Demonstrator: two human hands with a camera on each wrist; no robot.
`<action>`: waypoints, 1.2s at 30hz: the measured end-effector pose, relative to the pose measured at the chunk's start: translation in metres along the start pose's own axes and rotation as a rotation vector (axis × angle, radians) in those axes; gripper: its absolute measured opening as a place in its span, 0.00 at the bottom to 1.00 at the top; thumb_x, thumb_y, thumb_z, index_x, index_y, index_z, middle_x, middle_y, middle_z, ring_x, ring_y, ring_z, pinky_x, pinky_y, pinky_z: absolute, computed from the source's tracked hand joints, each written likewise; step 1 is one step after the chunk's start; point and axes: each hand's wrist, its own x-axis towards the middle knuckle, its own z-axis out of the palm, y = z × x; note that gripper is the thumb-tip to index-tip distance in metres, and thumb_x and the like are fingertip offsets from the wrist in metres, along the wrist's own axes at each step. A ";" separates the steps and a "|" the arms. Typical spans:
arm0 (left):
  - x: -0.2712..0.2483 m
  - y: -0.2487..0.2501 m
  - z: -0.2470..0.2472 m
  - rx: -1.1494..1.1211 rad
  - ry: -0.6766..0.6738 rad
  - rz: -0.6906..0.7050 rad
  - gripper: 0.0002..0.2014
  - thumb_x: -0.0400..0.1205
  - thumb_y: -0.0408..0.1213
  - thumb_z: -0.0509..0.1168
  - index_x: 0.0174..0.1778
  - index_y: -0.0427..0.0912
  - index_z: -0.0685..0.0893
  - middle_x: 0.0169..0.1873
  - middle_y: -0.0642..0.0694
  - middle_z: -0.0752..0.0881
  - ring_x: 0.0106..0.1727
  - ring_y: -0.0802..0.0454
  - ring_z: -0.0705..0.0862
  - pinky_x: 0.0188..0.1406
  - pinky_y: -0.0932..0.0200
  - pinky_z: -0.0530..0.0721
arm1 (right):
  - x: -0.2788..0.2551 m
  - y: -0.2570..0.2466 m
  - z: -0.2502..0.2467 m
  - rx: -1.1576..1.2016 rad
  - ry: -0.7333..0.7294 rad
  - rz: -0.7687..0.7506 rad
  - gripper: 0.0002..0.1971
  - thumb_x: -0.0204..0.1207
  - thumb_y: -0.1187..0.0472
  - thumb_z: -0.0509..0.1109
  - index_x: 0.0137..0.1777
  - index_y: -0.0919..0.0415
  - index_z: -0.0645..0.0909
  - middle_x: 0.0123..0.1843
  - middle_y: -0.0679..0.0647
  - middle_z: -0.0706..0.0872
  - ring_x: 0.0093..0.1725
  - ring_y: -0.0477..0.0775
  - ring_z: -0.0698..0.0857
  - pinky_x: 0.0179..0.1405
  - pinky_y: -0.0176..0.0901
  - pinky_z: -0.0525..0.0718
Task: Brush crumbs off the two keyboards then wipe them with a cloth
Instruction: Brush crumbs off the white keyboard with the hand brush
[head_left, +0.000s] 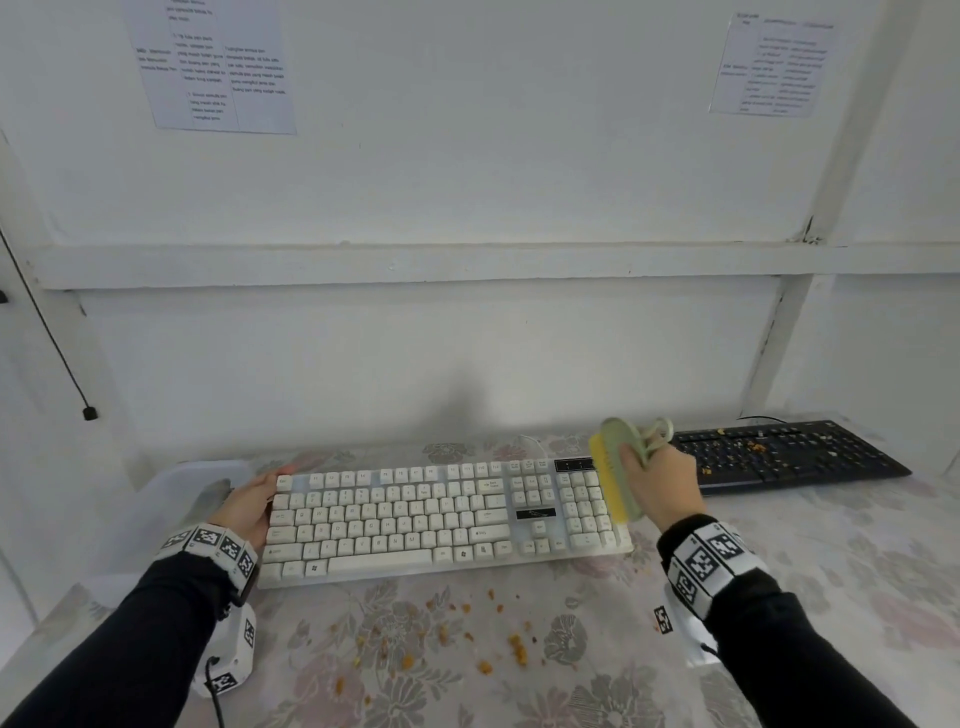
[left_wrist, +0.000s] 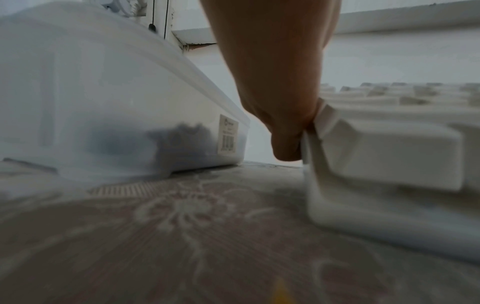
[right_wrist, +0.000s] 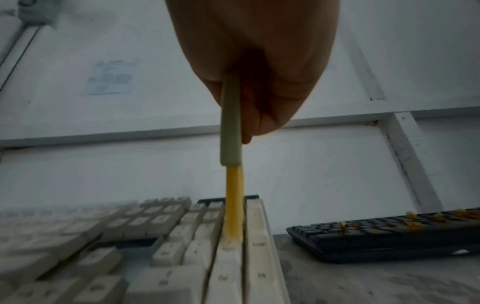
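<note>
Gripping a green brush (head_left: 618, 441) in curled fingers of the right hand (head_left: 660, 483), yellow bristles down among numpad keys of the white keyboard (head_left: 405, 514). Bracing its left end with straight fingers of the left hand (head_left: 249, 504). Right of the brush-holding fingers, a crumb-strewn black keyboard (head_left: 789, 457).

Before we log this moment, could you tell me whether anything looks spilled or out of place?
Yes: orange crumbs lie scattered on the tablecloth in front of the white keyboard, and more sit on the keys of the black keyboard. Nothing else stands out.
</note>
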 end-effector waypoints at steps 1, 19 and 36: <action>-0.001 0.000 0.000 -0.002 -0.007 0.009 0.12 0.88 0.30 0.48 0.63 0.41 0.73 0.25 0.45 0.87 0.39 0.49 0.78 0.47 0.52 0.78 | 0.000 0.002 0.004 -0.012 -0.025 0.006 0.18 0.83 0.59 0.59 0.30 0.58 0.68 0.29 0.52 0.77 0.25 0.45 0.76 0.22 0.31 0.73; -0.004 -0.001 0.003 0.004 0.009 0.009 0.13 0.88 0.29 0.49 0.62 0.29 0.75 0.37 0.42 0.81 0.39 0.50 0.77 0.54 0.48 0.75 | -0.003 0.001 -0.022 0.008 0.024 0.027 0.20 0.83 0.55 0.58 0.28 0.60 0.68 0.28 0.53 0.73 0.26 0.47 0.72 0.24 0.34 0.70; 0.004 -0.002 0.000 -0.012 0.004 -0.021 0.12 0.89 0.32 0.48 0.48 0.41 0.77 0.39 0.42 0.80 0.40 0.48 0.78 0.41 0.54 0.77 | -0.016 0.008 -0.032 -0.033 -0.026 0.052 0.18 0.83 0.59 0.57 0.30 0.63 0.69 0.28 0.53 0.72 0.26 0.47 0.70 0.23 0.35 0.66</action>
